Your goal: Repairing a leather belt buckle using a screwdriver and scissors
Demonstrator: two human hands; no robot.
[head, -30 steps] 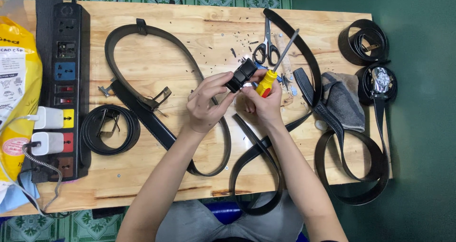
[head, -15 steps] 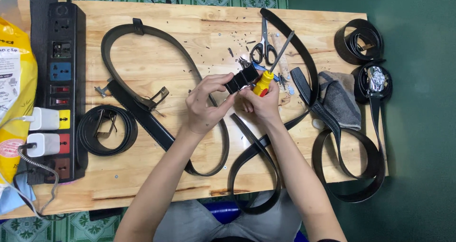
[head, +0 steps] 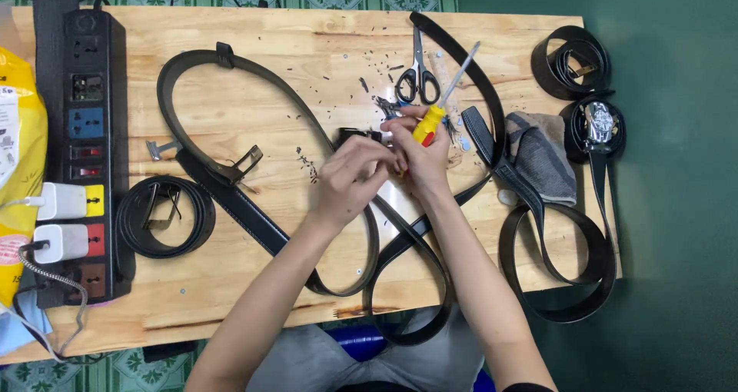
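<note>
Both hands cover most of the black belt buckle (head: pixel 355 136) mid-counter; left hand (head: pixel 350 181) pinches it, now lower, right hand (head: pixel 421 155) grips the yellow-handled screwdriver (head: pixel 430 119).

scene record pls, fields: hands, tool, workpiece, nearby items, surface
hands: left hand and right hand meet mid-table
tool: right hand grips a yellow-handled screwdriver, shaft pointing away from the person
workpiece: black belt buckle at the fingertips, mostly hidden
nearby items: scissors, grey cloth, coiled belt, black power strip, long black belt
surface: wooden table, dark shavings scattered
</note>
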